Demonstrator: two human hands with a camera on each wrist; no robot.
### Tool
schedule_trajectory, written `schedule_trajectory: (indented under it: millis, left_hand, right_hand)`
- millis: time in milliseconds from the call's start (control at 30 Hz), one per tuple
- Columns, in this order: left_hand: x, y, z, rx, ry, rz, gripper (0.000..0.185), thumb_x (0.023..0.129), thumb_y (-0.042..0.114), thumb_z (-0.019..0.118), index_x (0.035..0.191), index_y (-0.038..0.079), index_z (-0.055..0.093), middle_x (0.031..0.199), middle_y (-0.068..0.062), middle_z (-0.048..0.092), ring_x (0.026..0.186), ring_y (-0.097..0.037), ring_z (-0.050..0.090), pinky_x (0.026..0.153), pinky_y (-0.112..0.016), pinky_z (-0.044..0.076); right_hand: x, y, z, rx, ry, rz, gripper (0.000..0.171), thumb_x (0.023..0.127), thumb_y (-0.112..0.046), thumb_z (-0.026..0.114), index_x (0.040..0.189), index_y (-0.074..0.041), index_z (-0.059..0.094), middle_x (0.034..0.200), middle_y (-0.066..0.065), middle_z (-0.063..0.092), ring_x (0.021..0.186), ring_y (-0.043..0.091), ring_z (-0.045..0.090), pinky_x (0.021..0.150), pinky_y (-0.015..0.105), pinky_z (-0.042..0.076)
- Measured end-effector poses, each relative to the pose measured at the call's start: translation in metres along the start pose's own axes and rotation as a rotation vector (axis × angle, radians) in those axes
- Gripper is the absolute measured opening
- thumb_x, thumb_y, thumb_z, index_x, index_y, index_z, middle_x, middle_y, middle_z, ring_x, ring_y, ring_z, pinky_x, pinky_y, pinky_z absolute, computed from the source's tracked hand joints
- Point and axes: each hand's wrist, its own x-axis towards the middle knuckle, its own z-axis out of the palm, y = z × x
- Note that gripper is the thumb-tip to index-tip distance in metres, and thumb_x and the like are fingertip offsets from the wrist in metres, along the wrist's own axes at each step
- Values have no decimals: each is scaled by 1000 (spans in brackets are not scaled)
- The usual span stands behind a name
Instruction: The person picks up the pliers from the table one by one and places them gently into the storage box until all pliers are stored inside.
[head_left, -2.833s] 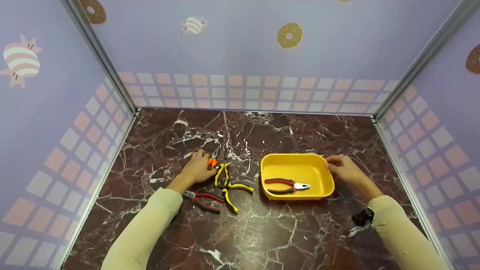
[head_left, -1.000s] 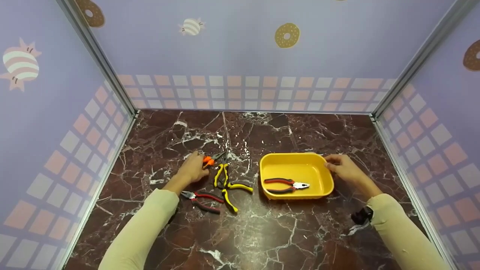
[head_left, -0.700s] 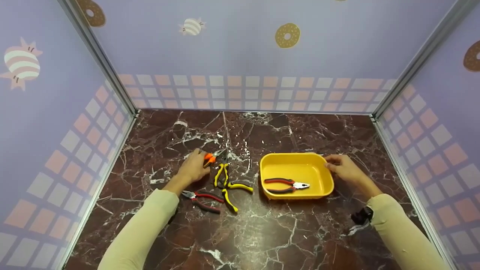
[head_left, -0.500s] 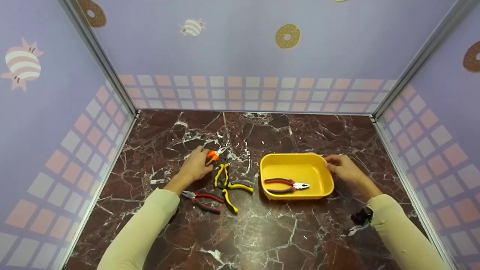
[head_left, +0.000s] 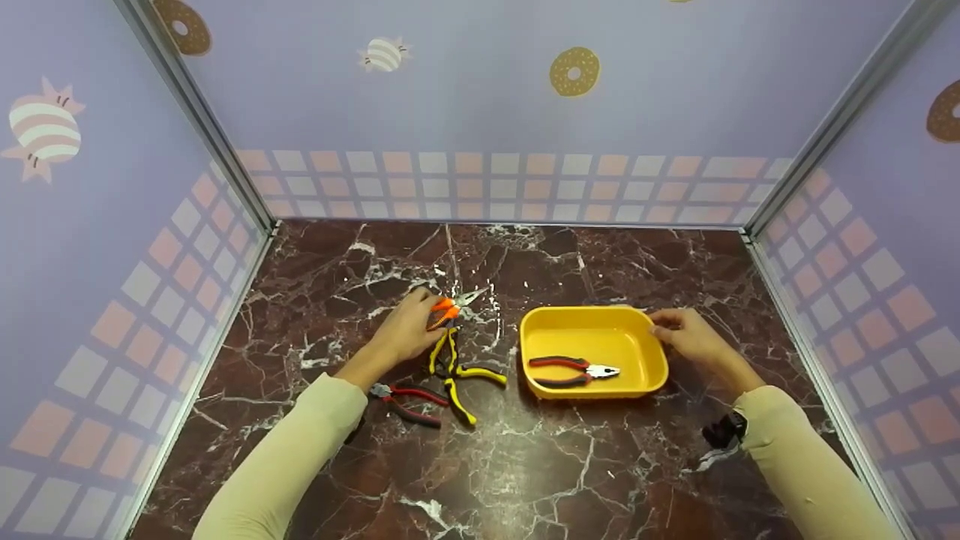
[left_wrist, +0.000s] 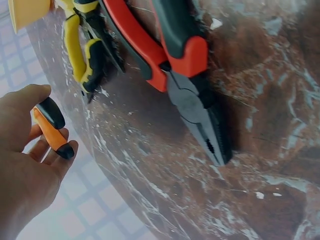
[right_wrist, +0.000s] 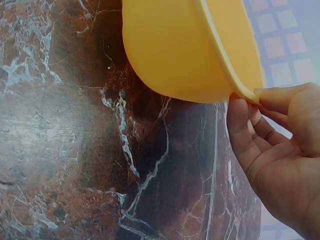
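Note:
My left hand (head_left: 405, 334) grips the orange-handled needle-nose pliers (head_left: 452, 304) and holds them just above the marble top; in the left wrist view the orange and black handle (left_wrist: 50, 127) lies in my curled fingers (left_wrist: 60, 152). My right hand (head_left: 686, 336) holds the right rim of the yellow tray (head_left: 645, 330); its fingers (right_wrist: 245, 132) curl under the tray's rim (right_wrist: 220, 65). Red-and-black pliers (head_left: 571, 370) lie inside the tray.
Yellow-and-black pliers (head_left: 457, 371) and red-and-black pliers (head_left: 405, 401), seen close in the left wrist view as red-and-black pliers (left_wrist: 190, 80), lie on the marble table (head_left: 525, 465) below my left hand. Patterned walls close the table on three sides.
My left hand has lifted the orange pliers off the table and carried them to the right and a little farther back. The right hand and tray have stayed still.

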Motion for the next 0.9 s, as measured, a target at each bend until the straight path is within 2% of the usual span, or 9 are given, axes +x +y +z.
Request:
schedule_trajectory:
  millis: [200, 500, 700, 900]
  left_hand:
    - [5, 13, -4, -1, -33, 27, 54, 98, 27, 78, 145, 6, 62, 120, -10, 55, 100, -25, 57, 85, -46, 52]
    - [15, 29, -8, -9, -43, 77, 53, 100, 31, 76, 146, 11, 61, 123, -8, 55, 106, -25, 58, 92, -46, 53]
    - [24, 44, -6, 2, -25, 135, 51, 98, 30, 78, 143, 10, 64, 124, -8, 56, 110, -25, 59, 97, -43, 53]
    - [31, 59, -5, -16, -43, 169, 52, 97, 28, 79, 143, 10, 63, 125, -7, 57, 113, -25, 59, 99, -42, 53]
  right_hand:
    - [-1, 0, 0, 3, 7, 6, 32, 107, -2, 56, 134, 14, 63, 118, 33, 68, 88, 27, 71, 71, 34, 63]
    - [0, -2, 0, 20, -5, 10, 33, 108, -3, 55, 136, 14, 61, 120, 34, 66, 89, 28, 72, 71, 35, 64]
    - [-1, -5, 0, 13, -5, -5, 33, 108, -2, 56, 136, 14, 61, 118, 34, 66, 87, 28, 70, 68, 34, 63]
    - [0, -2, 0, 26, -2, 0, 32, 107, -1, 55, 135, 16, 61, 116, 35, 67, 85, 29, 70, 67, 34, 63]
